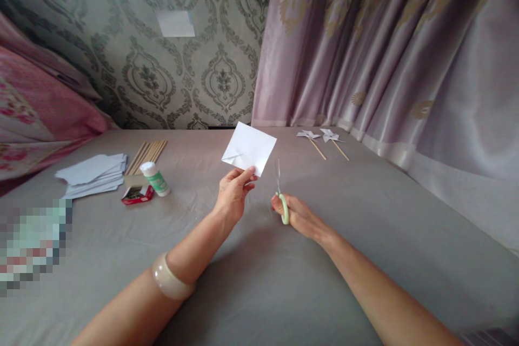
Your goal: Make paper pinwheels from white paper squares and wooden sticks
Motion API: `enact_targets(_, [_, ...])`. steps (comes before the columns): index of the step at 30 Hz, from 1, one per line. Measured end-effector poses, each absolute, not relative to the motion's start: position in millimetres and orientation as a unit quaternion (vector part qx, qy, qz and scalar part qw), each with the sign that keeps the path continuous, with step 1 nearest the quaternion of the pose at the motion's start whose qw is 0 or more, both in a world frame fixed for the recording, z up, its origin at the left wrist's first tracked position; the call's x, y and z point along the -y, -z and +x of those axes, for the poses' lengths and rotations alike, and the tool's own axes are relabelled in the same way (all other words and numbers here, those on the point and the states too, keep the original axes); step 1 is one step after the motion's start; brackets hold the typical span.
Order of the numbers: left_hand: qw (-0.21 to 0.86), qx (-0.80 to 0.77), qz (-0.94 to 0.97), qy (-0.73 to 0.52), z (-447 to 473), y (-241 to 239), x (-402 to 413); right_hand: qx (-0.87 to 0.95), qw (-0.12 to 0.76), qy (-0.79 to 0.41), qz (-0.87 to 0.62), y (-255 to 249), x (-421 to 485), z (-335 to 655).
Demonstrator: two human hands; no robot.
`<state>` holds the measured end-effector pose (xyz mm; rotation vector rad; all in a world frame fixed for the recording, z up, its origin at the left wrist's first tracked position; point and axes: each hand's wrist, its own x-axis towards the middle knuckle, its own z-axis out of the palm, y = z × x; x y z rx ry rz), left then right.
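My left hand (234,193) pinches the lower corner of a white square of paper (248,148) and holds it up over the grey sheet. A short cut shows at the paper's left corner. My right hand (295,213) grips a pair of scissors (280,193) with pale green handles. Their blades point up and away, just right of the paper and apart from it.
A stack of white paper sheets (94,174), a bundle of wooden sticks (146,154), a glue bottle (155,178) and a small red box (137,194) lie at the left. Two finished paper pinwheels (322,138) lie near the purple curtain (389,54). Pink bedding (36,113) is far left.
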<state>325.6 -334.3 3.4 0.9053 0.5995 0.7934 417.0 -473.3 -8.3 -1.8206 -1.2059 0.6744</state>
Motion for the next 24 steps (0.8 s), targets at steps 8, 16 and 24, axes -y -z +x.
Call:
enact_targets(8, [0.804,-0.259,0.397,-0.361,325,-11,345,0.534,0.372,-0.291,-0.701,13,471,409])
enact_targets(16, [0.805,-0.264,0.398,-0.352,326,-10,349,0.519,0.396,-0.298,-0.697,8,472,407])
enact_targets(24, [0.810,-0.262,0.393,-0.349,326,-9,353,0.498,0.404,-0.294,-0.708,7,472,407])
